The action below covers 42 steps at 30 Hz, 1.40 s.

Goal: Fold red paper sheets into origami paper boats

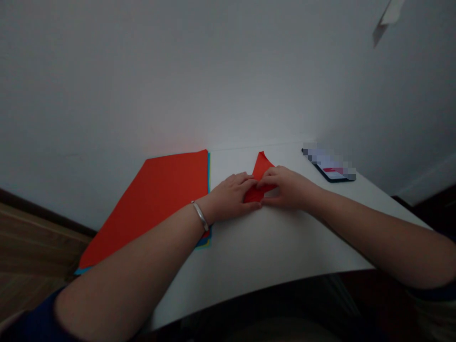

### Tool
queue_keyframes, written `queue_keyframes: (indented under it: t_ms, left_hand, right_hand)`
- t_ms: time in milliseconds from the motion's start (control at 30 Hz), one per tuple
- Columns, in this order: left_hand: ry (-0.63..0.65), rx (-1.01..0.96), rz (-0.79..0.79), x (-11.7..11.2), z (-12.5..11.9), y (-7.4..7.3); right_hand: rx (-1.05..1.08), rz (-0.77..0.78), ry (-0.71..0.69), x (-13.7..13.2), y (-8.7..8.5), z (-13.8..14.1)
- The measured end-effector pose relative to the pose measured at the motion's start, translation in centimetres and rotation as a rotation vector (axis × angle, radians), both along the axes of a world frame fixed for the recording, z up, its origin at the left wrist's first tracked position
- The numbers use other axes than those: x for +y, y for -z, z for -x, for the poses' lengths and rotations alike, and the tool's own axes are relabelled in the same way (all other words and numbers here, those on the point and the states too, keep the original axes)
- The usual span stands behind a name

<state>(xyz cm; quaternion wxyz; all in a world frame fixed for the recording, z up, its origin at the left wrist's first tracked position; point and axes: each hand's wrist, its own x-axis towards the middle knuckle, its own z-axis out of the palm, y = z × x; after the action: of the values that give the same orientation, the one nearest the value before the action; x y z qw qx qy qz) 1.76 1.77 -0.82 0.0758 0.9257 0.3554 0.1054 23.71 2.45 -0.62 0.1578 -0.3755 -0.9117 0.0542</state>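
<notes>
We have the red sheet on the white table, close to its far edge and about midway along it. One pointed flap stands up behind our fingers. Our left hand lies over the sheet's left part with bent fingers and the thumb along its near side. We cannot tell whether it pinches the sheet or only presses on it. Our right hand is closed on the sheet, with thumb and fingertips nipping the fold where the two hands meet.

To make this fold well, we judge that the left hand should pin the lower layer flat against the table. The right hand lines up the edges before any pressure goes on. Then we run a fingertip outward from the middle of the crease, so that no ripple gets trapped.

The stack of coloured paper lies along the table's left edge, just beside our left wrist and bracelet. The phone sits at the far right corner, apart from our work.
</notes>
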Motion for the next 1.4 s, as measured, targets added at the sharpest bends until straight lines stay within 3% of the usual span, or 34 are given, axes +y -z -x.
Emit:
queue_keyframes:
  t_ms: [300,600,767,967,1167,1400]
  left_hand:
    - [0.03,0.004,-0.024,0.3,0.1,-0.4]
    - [0.039,-0.049,-0.06,0.6,0.0,0.1]
    - [0.071,-0.058,-0.036,1.0,0.0,0.3]
    - [0.075,-0.004,-0.138,1.2,0.2,0.6]
    - [0.026,0.06,-0.265,0.5,-0.3,-0.5]
    - [0.116,-0.054,-0.13,0.5,-0.3,-0.5]
  right_hand:
    - [0.003,-0.062,0.099,-0.5,0.1,1.0]
    - [0.031,-0.042,-0.051,-0.3,0.0,0.2]
    - [0.007,-0.04,-0.052,-0.3,0.1,0.4]
    - [-0.098,-0.155,0.027,-1.0,-0.1,0.6]
    - [-0.13,-0.168,0.131,-1.2,-0.8,0.5]
    - [0.004,-0.074,0.061,-0.6,-0.2,0.2]
